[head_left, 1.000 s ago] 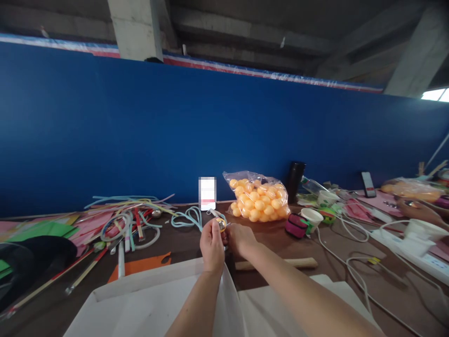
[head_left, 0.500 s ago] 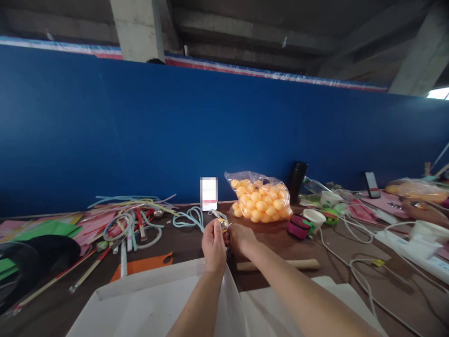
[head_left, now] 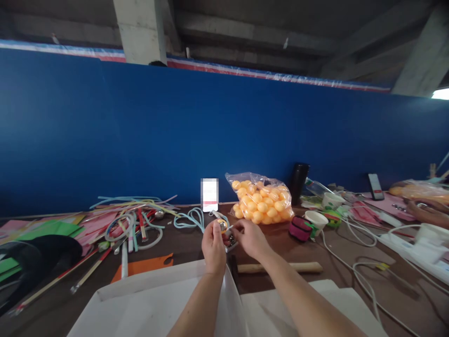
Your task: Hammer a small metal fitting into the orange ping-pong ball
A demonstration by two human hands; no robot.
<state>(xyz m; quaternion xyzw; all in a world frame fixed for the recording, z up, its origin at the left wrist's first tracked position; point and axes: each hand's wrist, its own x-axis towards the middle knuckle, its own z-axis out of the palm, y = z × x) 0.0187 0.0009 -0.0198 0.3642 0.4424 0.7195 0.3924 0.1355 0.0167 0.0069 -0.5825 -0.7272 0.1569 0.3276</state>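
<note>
My left hand [head_left: 213, 248] is closed around a shiny round metal piece with a yellow-orange rim [head_left: 222, 226], thumb against its side. Just right of it, my right hand [head_left: 251, 239] is pinched, and a thin white bit shows at its fingertips; what it grips is too small to name. Between the two hands, below the fingertips, small shiny metal pieces [head_left: 231, 239] are visible, and I cannot tell what supports them. Under my right forearm lies a hammer with a wooden handle [head_left: 298, 267], its dark head to the left.
Behind my hands stand a phone [head_left: 210, 199] and a clear bag of yellow-orange balls [head_left: 261, 202]. Coiled blue tubing [head_left: 189, 219] and tangled coloured strips lie left. Paper cups [head_left: 315, 221], cables and a power strip [head_left: 414, 252] are right. Another person's hand [head_left: 430, 213] shows far right.
My right hand has drawn slightly away from the left, uncovering small metal pieces between them. My left hand keeps its hold on the round piece. The view has shifted slightly.
</note>
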